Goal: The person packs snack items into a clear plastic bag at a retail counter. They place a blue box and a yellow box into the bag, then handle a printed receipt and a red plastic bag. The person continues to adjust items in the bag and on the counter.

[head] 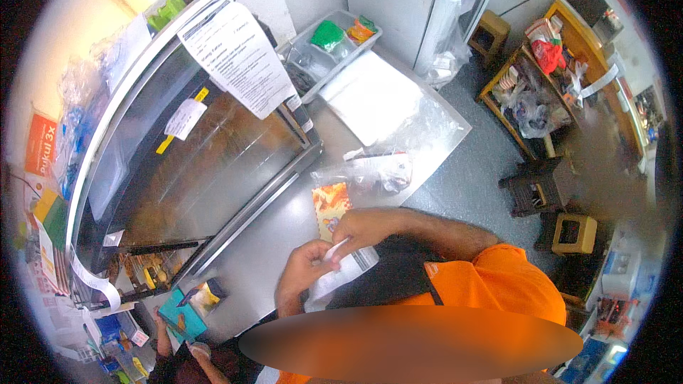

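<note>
My left hand [304, 266] and my right hand [363, 226] pinch a white printed paper slip [349, 266] between them, close to my body. The two hands nearly touch at the slip's upper edge. Just beyond my right hand, an orange and yellow printed packet [330, 202] lies on the steel counter, partly hidden by that hand. Past it is a clear plastic bag [381, 168] with printed packaging in or under it. My dark apron is behind the slip.
A glass-fronted display case [229, 154] stands at left, a long printed paper [240, 58] hanging over it. White sheets [373, 96] and a divided plastic bin [341, 53] lie on the counter. A co-worker's hands hold a teal folder-like item [181, 314] at lower left. Stools [573, 233] stand at right.
</note>
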Available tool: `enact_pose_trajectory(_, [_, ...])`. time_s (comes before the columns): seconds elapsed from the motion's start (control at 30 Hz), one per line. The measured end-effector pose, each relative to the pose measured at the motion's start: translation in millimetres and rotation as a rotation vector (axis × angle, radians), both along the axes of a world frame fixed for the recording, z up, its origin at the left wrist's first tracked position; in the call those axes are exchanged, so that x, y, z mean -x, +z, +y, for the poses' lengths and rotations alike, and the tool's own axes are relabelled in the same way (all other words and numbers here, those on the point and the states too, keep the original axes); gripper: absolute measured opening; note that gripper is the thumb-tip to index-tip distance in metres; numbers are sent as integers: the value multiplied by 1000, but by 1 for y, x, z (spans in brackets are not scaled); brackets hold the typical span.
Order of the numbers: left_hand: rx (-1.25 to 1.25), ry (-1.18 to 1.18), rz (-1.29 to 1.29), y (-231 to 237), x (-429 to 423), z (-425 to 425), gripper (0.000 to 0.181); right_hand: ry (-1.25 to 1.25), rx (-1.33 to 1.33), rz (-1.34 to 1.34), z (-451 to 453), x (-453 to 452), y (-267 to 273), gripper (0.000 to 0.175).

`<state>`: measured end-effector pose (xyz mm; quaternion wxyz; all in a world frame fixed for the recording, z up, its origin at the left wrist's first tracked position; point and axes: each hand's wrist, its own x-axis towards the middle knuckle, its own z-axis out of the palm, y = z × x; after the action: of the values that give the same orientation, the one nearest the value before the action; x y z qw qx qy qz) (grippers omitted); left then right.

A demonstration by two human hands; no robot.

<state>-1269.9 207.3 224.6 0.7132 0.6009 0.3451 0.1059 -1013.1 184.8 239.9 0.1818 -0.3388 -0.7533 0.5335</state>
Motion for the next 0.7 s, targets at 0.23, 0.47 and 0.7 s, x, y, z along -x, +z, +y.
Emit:
enact_pose_trajectory(0.23, [-245,115,274,12,-67,1,17,-105,36,168,8,-55,-23,43])
enact_pose_trajectory(0.47, [-554,414,342,1,-168,2,14,-121,386,136,50,-140,-65,36])
enact_pose_trajectory(0.7, [-477,564,607,-4,-206,10,15,73,783,278,80,-236,-83,54])
